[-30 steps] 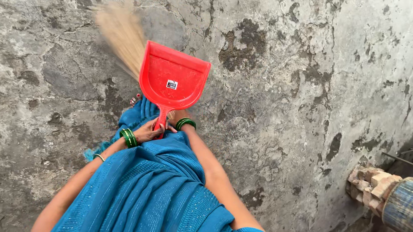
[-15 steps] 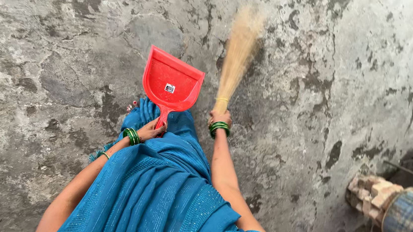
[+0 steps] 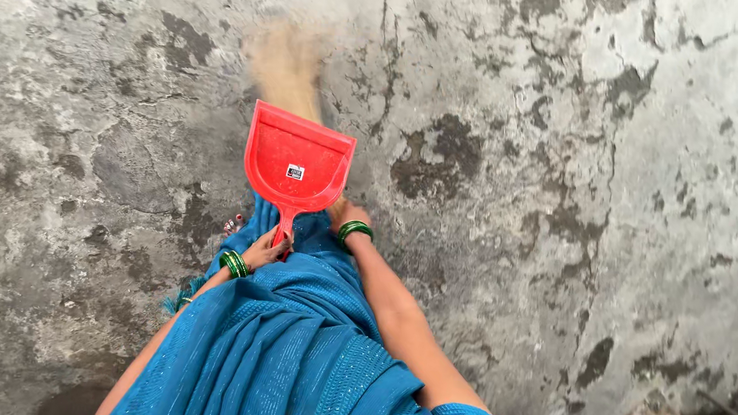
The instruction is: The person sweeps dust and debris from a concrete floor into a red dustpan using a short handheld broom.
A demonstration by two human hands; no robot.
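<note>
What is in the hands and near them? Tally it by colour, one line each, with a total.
Red: 1, the dustpan, handle in the left hand.
Tan: 1, the blurred grass broom, held by the right hand behind the pan.
Green: 2, bangle stacks, left wrist and right wrist.
Total: 4
</note>
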